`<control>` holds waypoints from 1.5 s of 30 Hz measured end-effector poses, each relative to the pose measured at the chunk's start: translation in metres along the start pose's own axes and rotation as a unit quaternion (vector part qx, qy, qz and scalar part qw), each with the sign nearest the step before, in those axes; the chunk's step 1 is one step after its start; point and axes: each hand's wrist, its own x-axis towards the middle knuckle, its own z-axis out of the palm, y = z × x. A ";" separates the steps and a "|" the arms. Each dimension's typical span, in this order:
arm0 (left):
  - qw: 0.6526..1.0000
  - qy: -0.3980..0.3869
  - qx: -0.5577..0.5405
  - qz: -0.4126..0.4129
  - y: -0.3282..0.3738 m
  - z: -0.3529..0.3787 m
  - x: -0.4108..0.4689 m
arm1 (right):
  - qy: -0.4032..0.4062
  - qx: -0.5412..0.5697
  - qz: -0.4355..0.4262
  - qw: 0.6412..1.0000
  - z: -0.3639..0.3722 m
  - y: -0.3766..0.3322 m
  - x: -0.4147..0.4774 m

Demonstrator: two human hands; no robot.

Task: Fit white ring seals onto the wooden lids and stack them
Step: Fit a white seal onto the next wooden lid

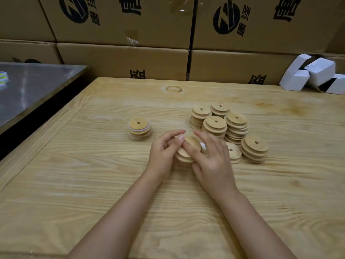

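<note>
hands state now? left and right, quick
Left hand: gripping the round wooden lid.
Right hand: thumb pressed across the same lid; grip cannot be told.
</note>
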 end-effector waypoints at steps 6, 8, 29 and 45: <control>0.992 0.125 -0.001 -0.022 -0.004 -0.009 0.010 | -0.065 0.001 0.151 0.986 0.009 0.005 -0.005; 0.990 0.136 0.032 -0.005 -0.007 -0.011 0.012 | -0.103 -0.010 0.189 0.977 0.013 0.008 -0.006; 0.982 0.109 0.152 0.011 -0.013 -0.011 0.009 | 0.038 0.031 0.156 0.986 0.016 0.015 -0.007; 0.981 0.113 0.158 0.003 -0.014 -0.012 0.008 | 0.088 0.009 0.185 0.979 0.013 0.029 -0.009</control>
